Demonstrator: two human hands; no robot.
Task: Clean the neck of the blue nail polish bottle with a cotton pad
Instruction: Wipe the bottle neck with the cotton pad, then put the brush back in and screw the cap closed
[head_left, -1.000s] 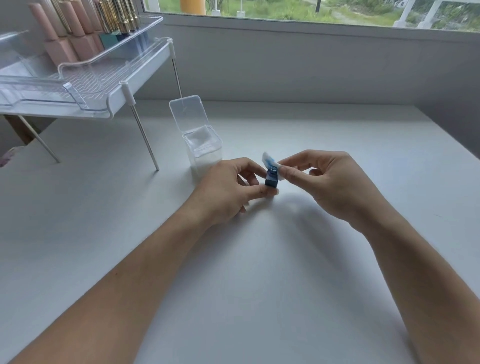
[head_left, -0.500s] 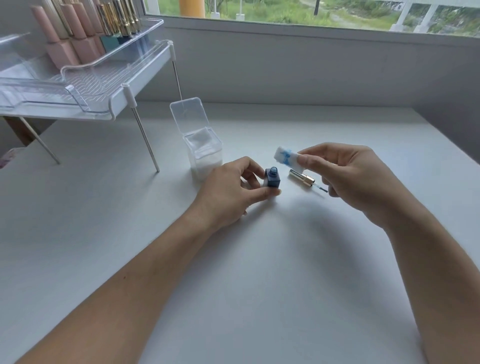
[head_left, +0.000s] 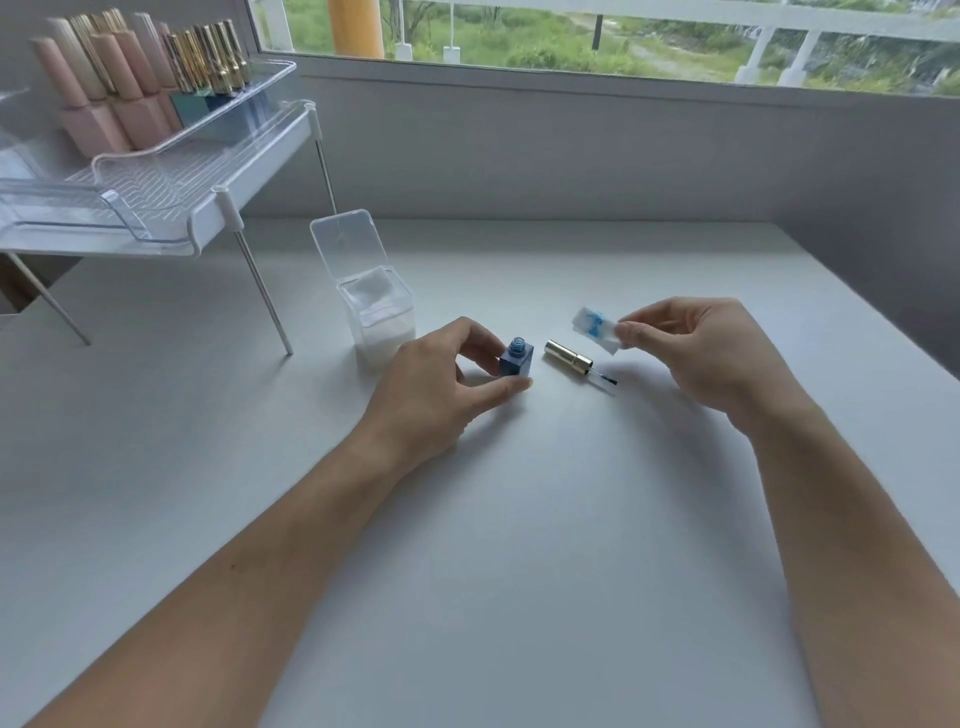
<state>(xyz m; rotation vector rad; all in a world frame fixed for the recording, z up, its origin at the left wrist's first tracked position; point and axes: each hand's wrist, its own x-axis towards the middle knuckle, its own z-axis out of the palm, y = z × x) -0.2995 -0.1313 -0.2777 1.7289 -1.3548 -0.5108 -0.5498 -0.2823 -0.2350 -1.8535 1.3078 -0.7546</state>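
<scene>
The small square blue nail polish bottle stands upright and uncapped on the white table, its threaded neck showing. My left hand grips its body between thumb and fingers. My right hand pinches a white cotton pad smeared with blue, held in the air to the right of the bottle and apart from it. The gold cap with its brush lies on the table between the bottle and my right hand.
A clear box of cotton pads with its lid open stands just behind my left hand. A clear raised shelf on thin metal legs holds several polish bottles at the far left. A wall and window run along the back.
My right hand has pulled the cotton pad off the bottle neck and moved it away to the right. The gold cap and brush have come into sight. My left hand has kept its hold.
</scene>
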